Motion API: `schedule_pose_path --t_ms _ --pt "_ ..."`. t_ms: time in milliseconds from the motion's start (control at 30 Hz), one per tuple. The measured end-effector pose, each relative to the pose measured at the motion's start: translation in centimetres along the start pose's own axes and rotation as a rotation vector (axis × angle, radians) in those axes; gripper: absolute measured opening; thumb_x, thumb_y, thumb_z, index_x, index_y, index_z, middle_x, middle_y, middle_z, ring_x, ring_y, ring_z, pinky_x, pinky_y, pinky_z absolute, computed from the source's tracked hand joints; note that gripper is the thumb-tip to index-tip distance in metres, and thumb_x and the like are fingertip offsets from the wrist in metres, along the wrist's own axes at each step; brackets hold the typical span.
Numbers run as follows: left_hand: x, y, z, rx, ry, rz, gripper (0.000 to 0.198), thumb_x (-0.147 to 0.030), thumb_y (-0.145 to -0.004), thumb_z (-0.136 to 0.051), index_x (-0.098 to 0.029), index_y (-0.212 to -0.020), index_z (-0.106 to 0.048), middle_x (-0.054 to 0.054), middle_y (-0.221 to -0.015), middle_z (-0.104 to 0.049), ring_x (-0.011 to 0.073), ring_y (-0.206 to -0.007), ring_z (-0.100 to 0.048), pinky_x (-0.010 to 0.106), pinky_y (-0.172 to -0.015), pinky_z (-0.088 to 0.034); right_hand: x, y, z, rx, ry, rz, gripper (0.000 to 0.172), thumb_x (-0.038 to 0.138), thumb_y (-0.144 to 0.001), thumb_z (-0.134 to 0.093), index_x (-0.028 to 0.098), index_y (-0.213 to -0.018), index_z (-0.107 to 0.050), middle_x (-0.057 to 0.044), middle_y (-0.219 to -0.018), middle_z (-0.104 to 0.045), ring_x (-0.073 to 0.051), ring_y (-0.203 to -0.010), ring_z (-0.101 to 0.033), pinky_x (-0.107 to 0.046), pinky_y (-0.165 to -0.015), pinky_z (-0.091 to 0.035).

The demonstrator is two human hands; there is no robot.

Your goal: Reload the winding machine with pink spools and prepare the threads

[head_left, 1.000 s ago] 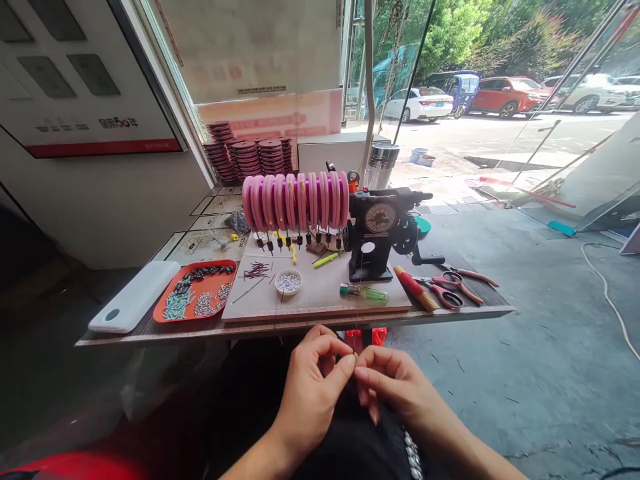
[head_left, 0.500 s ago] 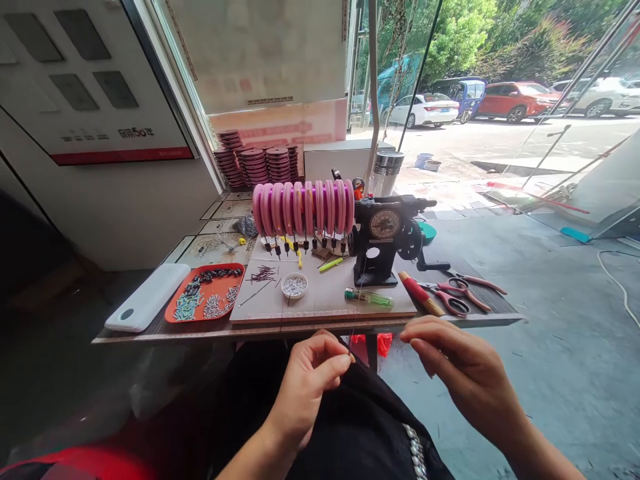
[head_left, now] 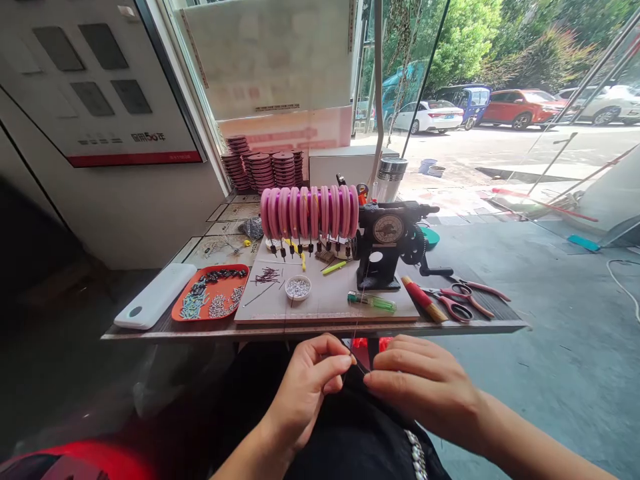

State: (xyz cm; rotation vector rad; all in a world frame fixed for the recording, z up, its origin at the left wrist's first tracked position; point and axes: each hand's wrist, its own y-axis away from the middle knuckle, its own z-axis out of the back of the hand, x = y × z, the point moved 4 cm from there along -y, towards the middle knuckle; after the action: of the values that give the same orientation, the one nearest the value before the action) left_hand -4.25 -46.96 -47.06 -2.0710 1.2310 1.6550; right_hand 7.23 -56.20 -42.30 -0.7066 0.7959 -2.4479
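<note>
My left hand (head_left: 313, 373) is in front of the table edge, thumb and forefinger pinched on a thin dark fishing line (head_left: 355, 331). The line rises towards the winding machine (head_left: 383, 243), whose shaft carries a row of pink foam spools (head_left: 310, 212). Close on the right, my right hand (head_left: 425, 377) has its thumb and fingertips pressed together at the line, just beside the left fingertips. Small dark weights (head_left: 311, 248) hang below the spools. The exact end of the line is too fine to make out.
On the board (head_left: 325, 313) are a white dish of beads (head_left: 299, 288) and a green screwdriver (head_left: 373, 302). An orange tray (head_left: 210, 293) of small parts and a white power bank-like slab (head_left: 155, 297) lie left. Scissors (head_left: 457, 307), pliers (head_left: 483, 288) and a brush (head_left: 424, 300) lie right.
My right hand has moved left, from apart to beside my left fingertips, and closed on the line. My left hand keeps its pinch. The view has shifted slightly.
</note>
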Motion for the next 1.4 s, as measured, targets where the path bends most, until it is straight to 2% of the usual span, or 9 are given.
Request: schedule_pose_path --t_ms 133,233,367,533,767,1033,1200,1300,1400 --pt "-0.2 0.0 -0.1 -0.006 -0.105 -0.083 0.013 -0.025 -0.065 -0.066 -0.014 -0.063 -0.059 -0.004 -0.06 -0.045 0.0057 -0.05 -0.031 0.02 -0.048 -0.022 -0.1 -0.7 0.5 -0.09 -0.26 -0.208 0.009 0.015 -0.085 -0.052 0.019 -0.085 -0.06 -0.004 -0.073 -0.063 -0.011 -0.063 -0.057 -0.021 -0.058 -0.045" --pt "-0.8 0.2 -0.1 -0.015 -0.206 -0.17 0.011 -0.025 -0.065 -0.065 -0.015 -0.063 -0.061 -0.003 -0.063 -0.044 0.0074 -0.054 -0.034 0.021 -0.051 -0.026 -0.6 -1.3 0.9 -0.079 -0.331 -0.38 0.01 0.019 -0.087 -0.049 0.019 -0.081 -0.057 -0.003 -0.073 -0.06 -0.012 -0.065 -0.055 -0.021 -0.059 -0.044" --pt "-1.3 0.4 0.0 -0.014 -0.296 -0.251 0.005 -0.013 -0.06 -0.06 -0.015 -0.064 -0.062 -0.002 -0.066 -0.043 0.0091 -0.059 -0.036 0.022 -0.055 -0.028 -1.4 -2.2 0.8 0.181 -0.344 -0.539 0.022 0.026 -0.089 -0.044 0.018 -0.069 -0.05 0.0 -0.069 -0.052 -0.012 -0.063 -0.048 -0.022 -0.056 -0.039" --pt "-0.8 0.2 0.3 -0.007 -0.312 -0.232 0.005 -0.021 -0.069 -0.06 -0.016 -0.068 -0.06 -0.002 -0.07 -0.042 0.0077 -0.056 -0.035 0.023 -0.053 -0.027 -1.7 -2.9 0.4 0.492 -0.214 -0.526 0.02 0.017 -0.087 -0.043 0.018 -0.068 -0.047 0.001 -0.068 -0.051 -0.011 -0.062 -0.046 -0.022 -0.055 -0.034" --pt "-0.7 0.1 0.4 0.005 -0.328 -0.238 0.015 -0.03 -0.069 -0.064 -0.015 -0.069 -0.06 -0.003 -0.07 -0.041 0.0077 -0.056 -0.033 0.023 -0.053 -0.027 -1.7 -3.5 0.4 0.589 -0.093 -0.472 0.019 0.018 -0.088 -0.042 0.018 -0.07 -0.05 0.001 -0.07 -0.054 -0.011 -0.063 -0.048 -0.022 -0.057 -0.033" --pt "-1.4 0.3 0.0 -0.002 -0.377 -0.292 0.011 -0.026 -0.068 -0.063 -0.015 -0.067 -0.059 -0.001 -0.07 -0.042 0.0099 -0.06 -0.036 0.023 -0.056 -0.03 -1.4 -3.5 0.0 0.596 0.025 -0.446 0.017 0.014 -0.086 -0.045 0.018 -0.071 -0.052 0.001 -0.071 -0.056 -0.011 -0.063 -0.05 -0.021 -0.055 -0.031" --pt "-1.6 0.6 -0.1 -0.041 -0.542 -0.358 0.008 -0.023 -0.073 -0.06 -0.016 -0.068 -0.059 -0.002 -0.071 -0.041 0.0088 -0.057 -0.035 0.022 -0.052 -0.029 -1.4 -3.6 -0.4 0.593 0.124 -0.467 0.016 0.017 -0.085 -0.047 0.018 -0.07 -0.052 0.001 -0.067 -0.057 -0.012 -0.059 -0.049 -0.023 -0.053 -0.029" --pt "-1.7 0.8 -0.2 -0.069 -0.615 -0.413 0.01 -0.023 -0.076 -0.058 -0.017 -0.069 -0.061 -0.002 -0.071 -0.042 0.0088 -0.057 -0.036 0.022 -0.051 -0.029 -1.8 -3.4 -0.7 0.517 0.087 -0.515 0.015 0.017 -0.083 -0.049 0.017 -0.069 -0.054 0.001 -0.065 -0.057 -0.012 -0.057 -0.048 -0.023 -0.053 -0.031" --pt "-1.5 0.6 -0.2 -0.061 -0.533 -0.39 0.011 -0.023 -0.074 -0.06 -0.016 -0.066 -0.061 -0.002 -0.069 -0.043 0.0095 -0.06 -0.038 0.022 -0.054 -0.03 -2.3 -2.7 -1.0 0.334 -0.11 -0.601 0.013 0.016 -0.081 -0.053 0.017 -0.068 -0.057 0.001 -0.064 -0.057 -0.011 -0.058 -0.048 -0.022 -0.054 -0.034"
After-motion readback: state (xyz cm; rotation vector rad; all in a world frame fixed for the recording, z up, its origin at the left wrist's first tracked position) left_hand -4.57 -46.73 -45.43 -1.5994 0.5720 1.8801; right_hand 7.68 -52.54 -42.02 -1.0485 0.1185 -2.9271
